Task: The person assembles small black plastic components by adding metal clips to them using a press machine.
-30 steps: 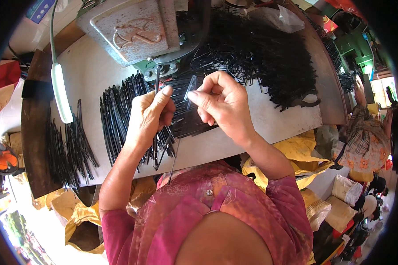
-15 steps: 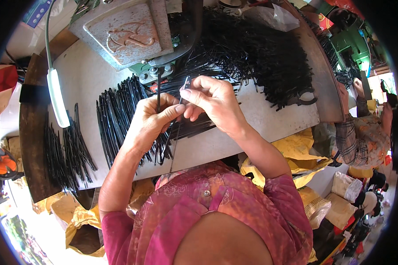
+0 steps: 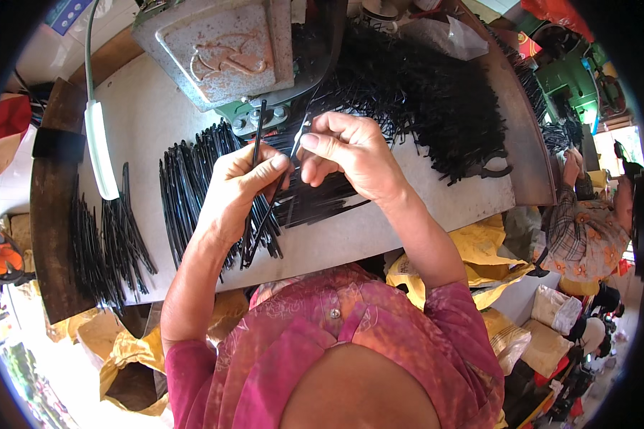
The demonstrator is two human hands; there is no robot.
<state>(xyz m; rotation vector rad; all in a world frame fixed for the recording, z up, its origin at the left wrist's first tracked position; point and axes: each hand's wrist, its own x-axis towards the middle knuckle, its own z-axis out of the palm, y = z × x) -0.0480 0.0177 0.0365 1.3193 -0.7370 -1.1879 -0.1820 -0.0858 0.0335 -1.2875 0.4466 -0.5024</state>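
My left hand (image 3: pixel 240 182) is closed round slim black rods that look like umbrella ribs (image 3: pixel 258 129); they jut above and below the fist. My right hand (image 3: pixel 350 154) pinches the shiny upper end of another thin black rib (image 3: pixel 299 137) between thumb and fingers. That rib slants down toward the left hand, and the fingers hide part of it. Just beyond the hands stands the grey metal machine (image 3: pixel 218 61) with a raised umbrella emblem; bolts (image 3: pixel 260 116) show at its lower front. A neat row of black ribs (image 3: pixel 186 189) lies left of and under my left forearm.
A large tangled heap of black ribs (image 3: pixel 429 93) covers the table's (image 3: pixel 401 218) far right. More bundles (image 3: pixel 118 243) lie at the left edge, near a lit tube lamp (image 3: pixel 101 154). Yellow sacks (image 3: pixel 483 250) stand below the edge; another person (image 3: pixel 583 232) sits at right.
My right hand has drawn slightly away from the left, and the thin rib between them slants more. The machine and table appear shifted a little to the right in view.
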